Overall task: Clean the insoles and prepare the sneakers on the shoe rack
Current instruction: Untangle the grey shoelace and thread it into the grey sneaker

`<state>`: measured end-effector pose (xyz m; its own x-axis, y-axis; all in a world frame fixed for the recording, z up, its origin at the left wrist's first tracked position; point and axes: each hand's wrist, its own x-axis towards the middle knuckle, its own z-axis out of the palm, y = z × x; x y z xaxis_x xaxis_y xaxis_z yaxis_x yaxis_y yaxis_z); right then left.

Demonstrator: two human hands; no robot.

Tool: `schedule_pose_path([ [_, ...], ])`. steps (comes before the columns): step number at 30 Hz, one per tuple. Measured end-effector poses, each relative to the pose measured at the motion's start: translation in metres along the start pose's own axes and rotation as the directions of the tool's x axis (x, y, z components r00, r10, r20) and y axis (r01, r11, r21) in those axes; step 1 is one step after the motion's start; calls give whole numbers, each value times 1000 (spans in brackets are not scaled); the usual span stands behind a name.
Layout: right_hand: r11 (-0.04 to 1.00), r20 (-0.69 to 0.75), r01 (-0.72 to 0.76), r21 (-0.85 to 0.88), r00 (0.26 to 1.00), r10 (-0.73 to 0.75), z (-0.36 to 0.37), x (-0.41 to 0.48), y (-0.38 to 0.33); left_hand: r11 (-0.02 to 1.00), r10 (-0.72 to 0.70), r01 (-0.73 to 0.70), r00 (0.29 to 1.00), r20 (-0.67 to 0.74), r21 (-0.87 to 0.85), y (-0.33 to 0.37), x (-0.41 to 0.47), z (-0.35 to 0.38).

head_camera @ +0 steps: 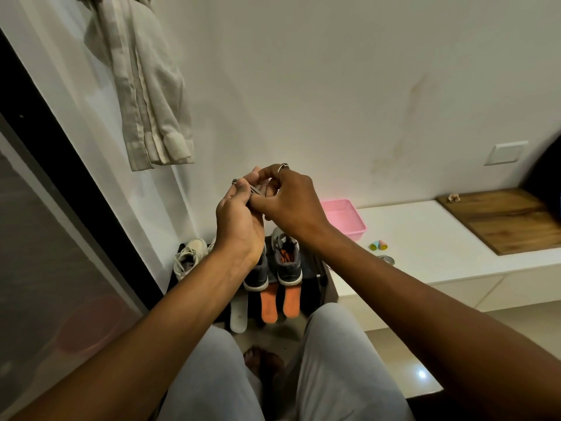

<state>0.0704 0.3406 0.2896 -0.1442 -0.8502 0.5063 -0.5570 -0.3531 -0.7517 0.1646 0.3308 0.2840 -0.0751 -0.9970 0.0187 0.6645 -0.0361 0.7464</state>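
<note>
Forearms (182, 299) lead to left hand (239, 217) and right hand (288, 205) pinching a half-hidden lace (258, 191).

The sneakers (288, 267) are dark grey with white soles, two insoles (269, 306) orange, a third insole (238, 319) white, the tray (359, 227) pink, the bench (425, 253) white.

Left hand (239, 217) and right hand (288, 205) pinched a thin grey shoelace (258, 190), raised above dark grey sneakers (288, 268), flat orange insoles (269, 305) just below
</note>
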Motion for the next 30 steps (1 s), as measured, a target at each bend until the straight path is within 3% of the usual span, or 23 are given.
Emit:
schedule_pose_path([
  [9, 956, -53, 73, -283, 994, -92, 8, -1, -2, 994, -76, 78, 997, -35, 78, -3, -4, 13],
  [16, 942, -91, 47, -332, 992, -81, 9, -3, 2, 992, -65, 70, 996, -58, 101, -7, -6, 18],
  [21, 946, -127, -31, -321, 992, -10, 1, 1, 11, 978, -148, 133, 985, 86, 158, -3, 8, 7],
  [25, 960, -77, -154, -233, 987, 139, -2, -2, 25, 879, -376, 288, 909, 180, 381, 9, 19, -3],
  [30, 963, -72, -210, -170, 977, 201, 9, -12, 34, 693, -364, 299, 930, -39, 656, 7, 41, -10],
])
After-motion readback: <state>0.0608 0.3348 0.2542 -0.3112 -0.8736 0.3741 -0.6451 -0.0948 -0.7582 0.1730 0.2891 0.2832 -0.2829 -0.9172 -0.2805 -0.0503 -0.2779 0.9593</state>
